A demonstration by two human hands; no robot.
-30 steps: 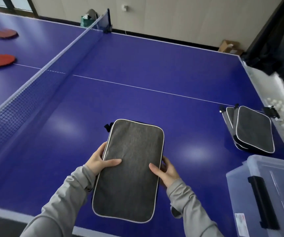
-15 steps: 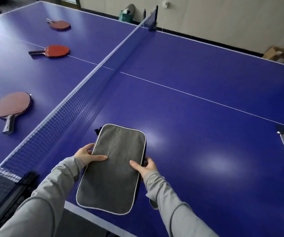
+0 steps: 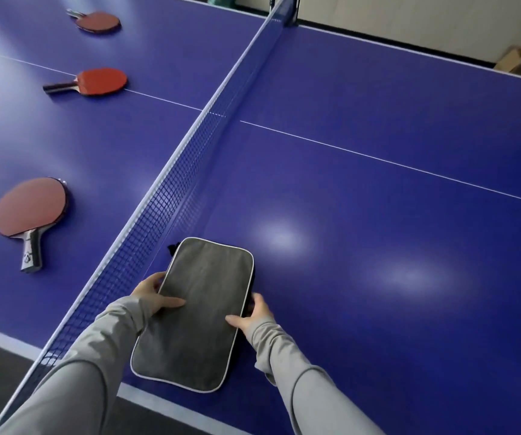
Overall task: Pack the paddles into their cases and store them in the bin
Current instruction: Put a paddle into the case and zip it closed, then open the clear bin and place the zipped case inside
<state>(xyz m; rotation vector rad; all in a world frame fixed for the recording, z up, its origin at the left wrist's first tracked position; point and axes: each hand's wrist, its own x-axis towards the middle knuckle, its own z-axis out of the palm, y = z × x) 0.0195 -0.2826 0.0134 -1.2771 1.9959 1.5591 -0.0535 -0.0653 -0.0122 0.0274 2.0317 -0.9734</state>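
I hold a grey paddle case with white piping over the near edge of the blue table. My left hand grips its left edge, thumb on top. My right hand grips its right edge. The case looks zipped shut and flat. Across the net lie three red paddles: a near paddle with its handle toward me, a middle paddle on the white centre line, and a far paddle. The bin is out of view.
The net runs from near left to far right, just left of the case. The blue table stretches wide to the right. A cardboard box sits on the floor by the far wall.
My view has swung left: the bin and the other cases left the frame and three paddles came into view. The case, still in both hands, now sits closer to the net.
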